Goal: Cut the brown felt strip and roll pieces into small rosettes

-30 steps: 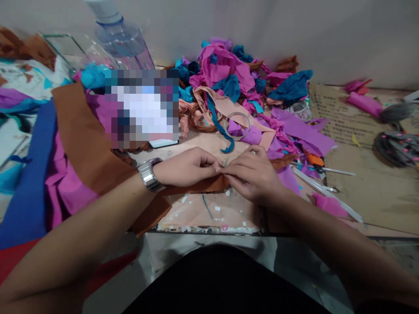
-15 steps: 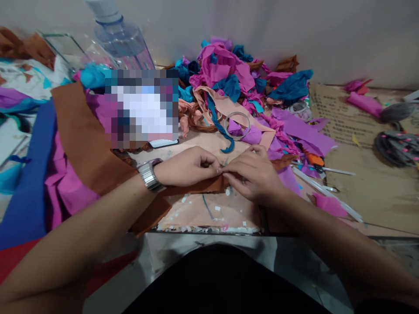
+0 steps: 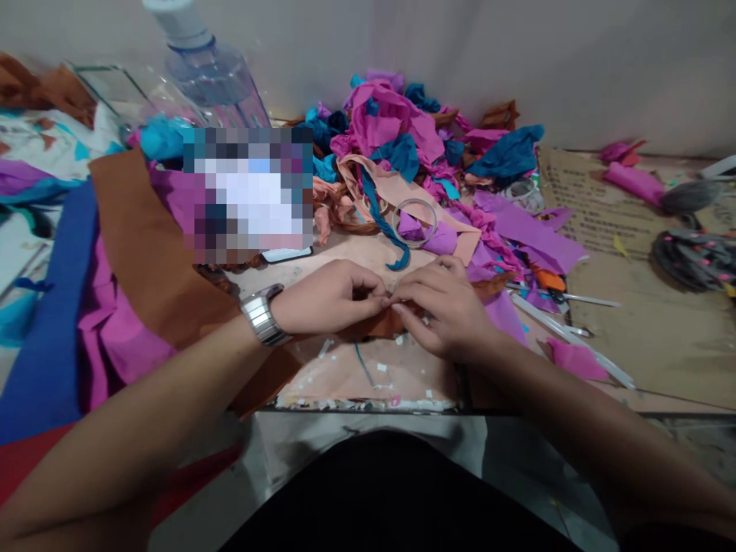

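Note:
My left hand (image 3: pixel 327 295), with a silver watch (image 3: pixel 261 316) on its wrist, is closed and pinches a strip of brown paper (image 3: pixel 376 322) at the table's middle. My right hand (image 3: pixel 445 307) meets it fingertip to fingertip and also pinches the same brown strip, pressing it onto the peach sheet (image 3: pixel 368 368) beneath. The strip's middle is hidden under both hands.
A heap of crumpled pink, blue and purple paper (image 3: pixel 402 130) lies behind the hands. A roll of clear tape (image 3: pixel 415 221) sits just beyond them. Orange-handled scissors (image 3: pixel 552 284) and cardboard (image 3: pixel 644 307) lie to the right, a water bottle (image 3: pixel 212 69) and brown sheet (image 3: pixel 149 245) to the left.
Both hands stay pinched together on the brown strip; the fingers have bunched it slightly tighter. The view has shifted a little.

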Tool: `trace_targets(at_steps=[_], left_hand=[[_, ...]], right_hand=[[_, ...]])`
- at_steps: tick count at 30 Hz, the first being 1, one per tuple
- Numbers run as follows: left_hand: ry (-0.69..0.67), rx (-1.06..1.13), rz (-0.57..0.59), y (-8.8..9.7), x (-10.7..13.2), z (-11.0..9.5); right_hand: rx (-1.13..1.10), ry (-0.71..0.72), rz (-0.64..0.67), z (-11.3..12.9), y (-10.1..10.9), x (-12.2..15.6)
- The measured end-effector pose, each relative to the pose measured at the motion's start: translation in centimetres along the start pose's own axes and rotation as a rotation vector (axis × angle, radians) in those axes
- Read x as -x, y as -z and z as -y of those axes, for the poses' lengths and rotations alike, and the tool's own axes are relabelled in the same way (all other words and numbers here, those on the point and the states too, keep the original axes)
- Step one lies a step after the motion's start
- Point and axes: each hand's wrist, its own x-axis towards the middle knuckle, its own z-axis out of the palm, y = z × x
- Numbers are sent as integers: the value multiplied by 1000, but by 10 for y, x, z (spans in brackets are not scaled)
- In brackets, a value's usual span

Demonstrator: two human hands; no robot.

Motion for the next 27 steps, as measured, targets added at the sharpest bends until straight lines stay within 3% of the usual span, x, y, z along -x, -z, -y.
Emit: trace_targets(at_steps=[16,27], left_hand=[[-119,-198,-179,-5,4,-8],[-374,-572,-271,-13,2,-2]], right_hand=[[-10,-121,-18,5,2,-5],[-36,-159,44,5,4,-7]])
